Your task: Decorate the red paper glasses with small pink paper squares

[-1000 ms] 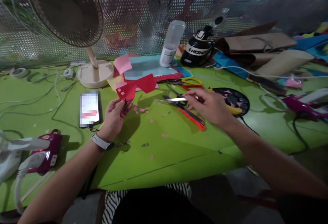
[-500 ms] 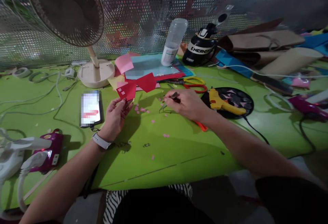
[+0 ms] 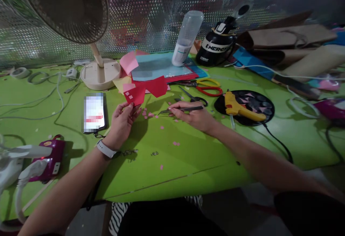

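My left hand pinches the lower edge of a red paper cutout, which has small pink squares on its left part and a second lobe to the right. My right hand is closed around a pair of dark tweezers, held almost level with the tips pointing left. Those tips are by a loose cluster of tiny pink paper pieces on the green table; whether they grip one is too small to tell. Dark-handled scissors lie just beyond my right hand.
A yellow glue gun rests on a round black tray at right. Behind are red-and-yellow-handled scissors, a clear bottle, a black jug and a fan. A phone and a purple power strip lie left.
My right hand has turned and the tweezers now lie flatter, their tips shifted left to the pink pieces. The dark-handled scissors have come into sight. My left hand keeps its hold on the red paper.
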Tool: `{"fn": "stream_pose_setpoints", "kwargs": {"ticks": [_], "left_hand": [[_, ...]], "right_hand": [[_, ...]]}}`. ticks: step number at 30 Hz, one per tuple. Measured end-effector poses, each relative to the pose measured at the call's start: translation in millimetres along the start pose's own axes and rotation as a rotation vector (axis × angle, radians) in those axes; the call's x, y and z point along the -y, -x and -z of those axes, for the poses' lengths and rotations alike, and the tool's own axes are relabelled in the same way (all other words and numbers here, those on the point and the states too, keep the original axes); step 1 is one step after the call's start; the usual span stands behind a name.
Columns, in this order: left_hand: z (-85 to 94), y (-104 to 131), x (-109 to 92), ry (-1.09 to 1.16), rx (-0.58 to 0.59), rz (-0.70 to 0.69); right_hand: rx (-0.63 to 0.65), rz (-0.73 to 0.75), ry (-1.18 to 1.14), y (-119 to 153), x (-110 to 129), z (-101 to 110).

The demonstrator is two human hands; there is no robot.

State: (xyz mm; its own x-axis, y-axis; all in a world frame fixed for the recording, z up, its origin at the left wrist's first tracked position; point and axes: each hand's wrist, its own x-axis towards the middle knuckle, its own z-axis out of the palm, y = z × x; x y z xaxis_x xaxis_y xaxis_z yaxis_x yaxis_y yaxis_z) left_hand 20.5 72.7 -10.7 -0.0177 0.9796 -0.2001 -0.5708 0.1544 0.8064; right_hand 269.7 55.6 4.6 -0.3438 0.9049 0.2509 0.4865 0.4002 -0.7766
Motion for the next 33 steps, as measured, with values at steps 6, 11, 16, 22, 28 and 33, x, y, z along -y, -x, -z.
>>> {"fn": "stream_pose_setpoints", "kwargs": {"ticks": [6, 11, 16, 22, 28, 33], "left_hand": [[-1.3, 0.3, 0.0, 0.007, -0.014, -0.001], [-2.4, 0.8, 0.0, -0.003, -0.012, 0.005], [-2.4, 1.6, 0.0, -0.007, -0.005, 0.006], [-2.0, 1.9, 0.7, -0.022, 0.002, 0.008], [-2.8, 1.1, 0.6, -0.005, 0.002, 0.009], [-2.5, 1.1, 1.2, -0.021, 0.007, 0.012]], "right_hand": [[0.069, -0.011, 0.058, 2.0, 7.7, 0.9], [0.085, -0.020, 0.021, 2.5, 6.6, 0.1], [0.085, -0.009, 0.003, 0.9, 2.8, 0.3], [0.109, 0.038, 0.104, 2.2, 2.9, -0.2], [0.067, 0.148, 0.155, 2.3, -0.4, -3.3], [0.077, 0.058, 0.085, 2.1, 3.6, -1.1]]}}
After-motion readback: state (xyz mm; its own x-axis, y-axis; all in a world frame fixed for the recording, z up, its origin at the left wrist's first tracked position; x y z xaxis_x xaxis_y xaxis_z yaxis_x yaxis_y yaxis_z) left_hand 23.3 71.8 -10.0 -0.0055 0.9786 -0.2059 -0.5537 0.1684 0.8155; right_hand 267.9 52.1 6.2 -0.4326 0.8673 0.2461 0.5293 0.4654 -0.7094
